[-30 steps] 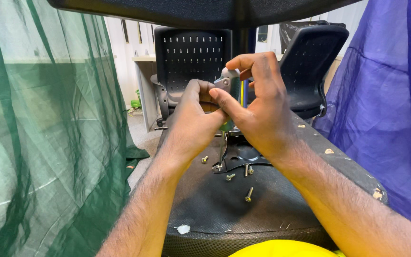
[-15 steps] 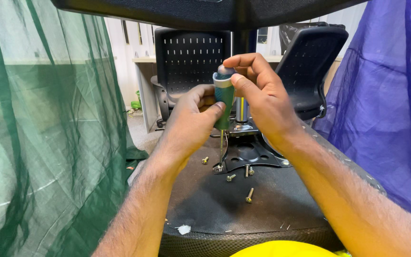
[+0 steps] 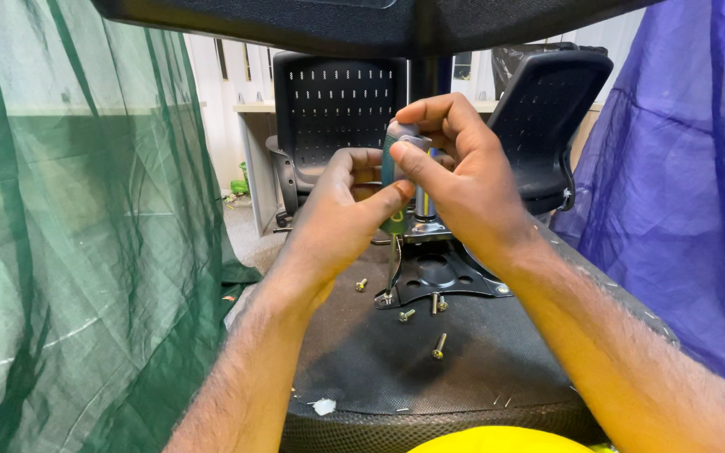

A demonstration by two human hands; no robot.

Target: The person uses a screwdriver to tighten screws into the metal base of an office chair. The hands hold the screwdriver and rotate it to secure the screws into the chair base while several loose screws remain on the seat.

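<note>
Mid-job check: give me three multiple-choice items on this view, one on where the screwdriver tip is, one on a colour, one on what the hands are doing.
1. Where does the screwdriver tip sit?
A. at a corner of the black metal plate
B. on the green netting
C. on the far chair's backrest

2. What colour is the sheeting at the right?
A. red
B. purple-blue
C. white

3. How is the screwdriver held?
A. lying loose
B. by one hand only
C. upright, by both hands

Answers:
1 A, the shaft runs down to the plate's near left corner.
2 B, the sheeting is purple-blue.
3 C, the left hand wraps the handle and the right hand caps its top.
</note>
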